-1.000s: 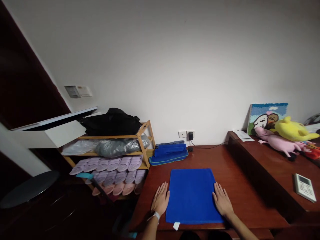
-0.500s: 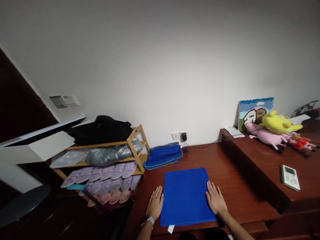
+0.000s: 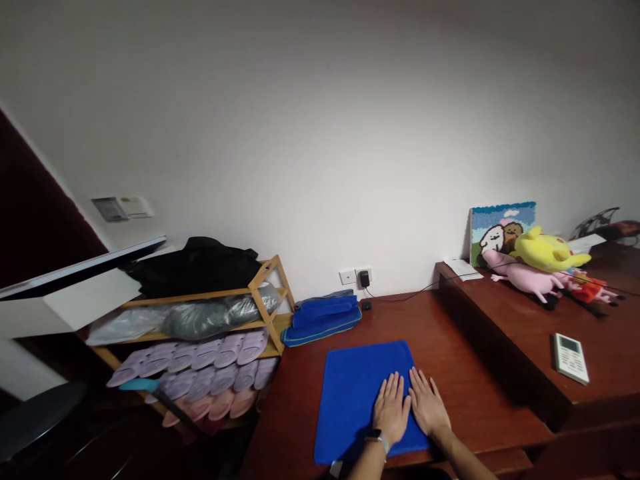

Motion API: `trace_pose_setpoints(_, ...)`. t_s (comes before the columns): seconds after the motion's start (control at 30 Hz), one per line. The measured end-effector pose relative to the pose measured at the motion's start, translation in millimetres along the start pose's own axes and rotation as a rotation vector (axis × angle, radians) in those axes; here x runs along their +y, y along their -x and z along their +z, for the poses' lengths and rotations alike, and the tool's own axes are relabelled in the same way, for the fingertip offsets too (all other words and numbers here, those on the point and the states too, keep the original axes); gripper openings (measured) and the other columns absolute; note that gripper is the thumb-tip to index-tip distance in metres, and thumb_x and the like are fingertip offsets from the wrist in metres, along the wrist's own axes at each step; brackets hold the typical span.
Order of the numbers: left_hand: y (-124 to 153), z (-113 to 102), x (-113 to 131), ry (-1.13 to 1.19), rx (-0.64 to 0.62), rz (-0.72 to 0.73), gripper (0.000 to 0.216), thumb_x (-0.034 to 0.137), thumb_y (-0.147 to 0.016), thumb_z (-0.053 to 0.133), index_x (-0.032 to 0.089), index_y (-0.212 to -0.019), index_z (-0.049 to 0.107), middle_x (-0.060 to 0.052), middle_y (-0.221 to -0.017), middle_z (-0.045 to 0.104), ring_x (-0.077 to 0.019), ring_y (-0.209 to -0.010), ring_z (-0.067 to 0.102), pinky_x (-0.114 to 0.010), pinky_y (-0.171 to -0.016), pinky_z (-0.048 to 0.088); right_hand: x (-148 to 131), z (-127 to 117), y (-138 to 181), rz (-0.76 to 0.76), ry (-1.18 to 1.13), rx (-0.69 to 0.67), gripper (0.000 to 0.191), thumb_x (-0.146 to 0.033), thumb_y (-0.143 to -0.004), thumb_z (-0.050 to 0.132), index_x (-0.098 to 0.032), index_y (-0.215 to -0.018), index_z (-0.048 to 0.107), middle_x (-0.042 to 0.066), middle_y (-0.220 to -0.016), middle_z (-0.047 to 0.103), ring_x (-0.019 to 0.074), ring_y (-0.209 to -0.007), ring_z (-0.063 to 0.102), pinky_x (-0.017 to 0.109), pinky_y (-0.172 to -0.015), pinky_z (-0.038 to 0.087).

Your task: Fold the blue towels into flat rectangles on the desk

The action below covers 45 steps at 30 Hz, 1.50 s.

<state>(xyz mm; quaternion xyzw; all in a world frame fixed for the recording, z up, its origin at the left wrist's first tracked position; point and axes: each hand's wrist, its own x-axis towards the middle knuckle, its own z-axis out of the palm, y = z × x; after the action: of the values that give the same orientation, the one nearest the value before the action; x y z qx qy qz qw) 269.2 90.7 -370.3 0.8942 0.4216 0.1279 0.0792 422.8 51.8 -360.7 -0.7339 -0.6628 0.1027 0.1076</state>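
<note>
A blue cloth [image 3: 347, 380] lies spread flat on the brown wooden table [image 3: 470, 373], close to its front edge. My left hand [image 3: 393, 408] rests palm down on the right part of the cloth, fingers stretched out, a watch at the wrist. Right beside it, my right hand [image 3: 429, 403] lies flat over the cloth's right edge with its fingers extended. Neither hand grips anything. A white tag at the cloth's front edge is partly hidden by the left forearm.
Folded blue cloths [image 3: 323, 318] sit at the table's back left. A shoe rack [image 3: 273, 313] with several pairs of slippers stands left. On the raised surface at right are plush toys [image 3: 543, 257], a picture [image 3: 503, 230] and a white remote-like device [image 3: 571, 358]. A plugged adapter [image 3: 364, 279] trails a cable.
My left hand has moved right, from beside the cloth's left edge onto its right part next to my right hand. The right hand stays at the right edge. The view has shifted slightly.
</note>
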Motion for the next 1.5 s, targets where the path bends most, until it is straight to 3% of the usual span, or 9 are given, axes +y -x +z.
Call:
trace_pose_setpoints(0.13, 26, -19, -49, -0.048, -0.033, -0.108, 0.063, 0.049, -0.108, 0.020, 0.021, -0.165, 0.019, -0.007, -0.171, 0.024, -0.0250, -0.158, 0.022, -0.051, -0.130, 0.025, -2, -3, 1, 0.017, -0.022, 0.004, 0.064, -0.038, -0.103, 0.017, -0.017, -0.163, 0.028, 0.002, -0.170, 0.026, 0.0228, -0.159, 0.020, 0.049, -0.130, 0.015)
trace_pose_setpoints(0.3, 100, -66, -150, -0.147, -0.016, -0.413, 0.068, 0.054, -0.107, 0.021, 0.018, -0.164, 0.026, -0.008, -0.171, 0.023, -0.0258, -0.158, 0.024, -0.051, -0.129, 0.025, -3, -5, 3, 0.030, -0.011, -0.005, 0.066, -0.040, -0.103, 0.016, -0.017, -0.163, 0.028, 0.001, -0.170, 0.024, 0.0219, -0.159, 0.018, 0.047, -0.130, 0.014)
trace_pose_setpoints(0.43, 148, -81, -196, -0.208, 0.033, -0.524, 0.067, 0.052, -0.106, 0.025, 0.016, -0.163, 0.032, -0.008, -0.170, 0.027, -0.0257, -0.157, 0.025, -0.050, -0.129, 0.025, -1, 0, 4, 0.020, 0.004, 0.003, 0.067, -0.042, -0.103, 0.015, -0.018, -0.163, 0.029, 0.001, -0.170, 0.025, 0.0217, -0.159, 0.019, 0.048, -0.130, 0.014)
trace_pose_setpoints(0.67, 153, -82, -194, -0.184, 0.110, -0.504, 0.060, 0.043, -0.106, 0.026, 0.019, -0.159, 0.042, -0.006, -0.166, 0.038, -0.0236, -0.155, 0.034, -0.049, -0.129, 0.028, 6, 11, 0, -0.004, -0.004, 0.034, 0.067, -0.042, -0.103, 0.017, -0.016, -0.162, 0.033, 0.005, -0.169, 0.029, 0.0251, -0.157, 0.024, 0.051, -0.129, 0.018)
trace_pose_setpoints(0.8, 152, -85, -192, -0.172, 0.121, -0.506, 0.060, 0.040, -0.106, 0.025, 0.017, -0.157, 0.045, -0.007, -0.165, 0.040, -0.0230, -0.154, 0.036, -0.049, -0.129, 0.028, 5, 7, -1, 0.013, 0.002, -0.030, 0.068, -0.043, -0.102, 0.017, -0.014, -0.163, 0.031, 0.005, -0.169, 0.027, 0.0254, -0.158, 0.021, 0.051, -0.129, 0.017)
trace_pose_setpoints(1.0, 152, -80, -197, -0.175, 0.137, -0.513, 0.058, 0.039, -0.105, 0.027, 0.018, -0.156, 0.047, -0.006, -0.164, 0.042, -0.0228, -0.153, 0.037, -0.048, -0.128, 0.029, 1, 10, 21, 0.005, -0.028, -0.004, 0.068, -0.047, -0.103, 0.016, -0.020, -0.164, 0.029, 0.001, -0.169, 0.026, 0.0248, -0.158, 0.019, 0.051, -0.129, 0.017)
trace_pose_setpoints(1.17, 150, -78, -198, -0.180, 0.122, -0.520, 0.059, 0.038, -0.104, 0.026, 0.020, -0.157, 0.046, -0.005, -0.165, 0.040, -0.0218, -0.154, 0.035, -0.049, -0.129, 0.027, 0, 14, 39, 0.033, -0.007, 0.006, 0.068, -0.044, -0.103, 0.016, -0.016, -0.163, 0.030, 0.003, -0.169, 0.025, 0.0253, -0.158, 0.020, 0.050, -0.130, 0.017)
trace_pose_setpoints(1.4, 149, -84, -202, -0.171, 0.122, -0.507, 0.061, 0.040, -0.104, 0.027, 0.013, -0.155, 0.047, -0.009, -0.164, 0.042, -0.0235, -0.153, 0.037, -0.048, -0.128, 0.028, -5, 3, 43, 0.045, -0.043, 0.019, 0.066, -0.043, -0.103, 0.018, -0.019, -0.163, 0.030, 0.001, -0.169, 0.024, 0.0238, -0.159, 0.019, 0.049, -0.130, 0.014)
trace_pose_setpoints(1.5, 139, -89, -191, -0.194, 0.206, -0.542, 0.059, 0.035, -0.104, 0.027, 0.013, -0.153, 0.050, -0.010, -0.160, 0.049, -0.0246, -0.151, 0.042, -0.048, -0.127, 0.031, -8, -3, 44, 0.048, -0.053, 0.015, 0.066, -0.043, -0.103, 0.019, -0.018, -0.163, 0.029, 0.001, -0.170, 0.024, 0.0237, -0.159, 0.017, 0.049, -0.130, 0.012)
